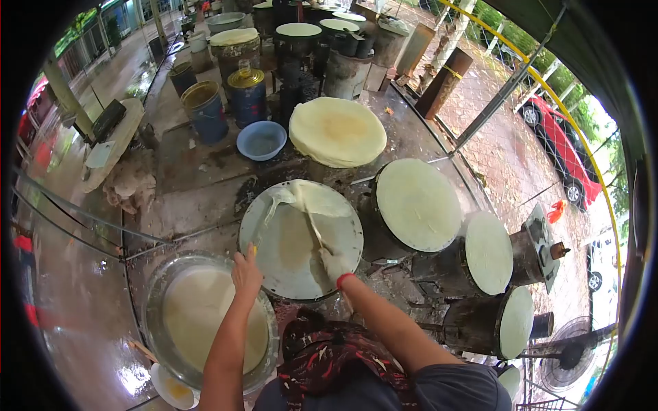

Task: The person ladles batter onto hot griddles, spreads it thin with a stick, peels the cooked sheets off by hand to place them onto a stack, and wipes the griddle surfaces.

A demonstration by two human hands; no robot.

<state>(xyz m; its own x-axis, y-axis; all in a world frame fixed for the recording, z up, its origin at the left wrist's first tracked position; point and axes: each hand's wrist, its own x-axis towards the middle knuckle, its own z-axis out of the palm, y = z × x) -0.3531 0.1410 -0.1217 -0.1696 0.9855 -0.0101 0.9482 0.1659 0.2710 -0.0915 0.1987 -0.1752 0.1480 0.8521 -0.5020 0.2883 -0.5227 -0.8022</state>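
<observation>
In front of me is a round griddle [277, 267], with wet, pale batter [322, 200] pooled and streaked on its far part. My left hand [247, 275], over the griddle's left edge, is closed around the yellow end of a thin batter-smeared tool [269, 211]; its head cannot be made out. A pale covering, perhaps a glove, shows on my right hand [334, 266], which has a red band at the wrist. It grips a long-handled spreader [314, 227] whose far end lies in the batter. At lower left stands a wide metal basin [152, 322] of pale liquid batter.
Beyond the griddle, a thick stack of flatbreads [336, 130] sits beside a blue basin [261, 141]. Several drum stoves topped with pale rounds [418, 204] curve along the right. Blue buckets [205, 113] stand farther back. A white bowl [173, 389] lies at lower left.
</observation>
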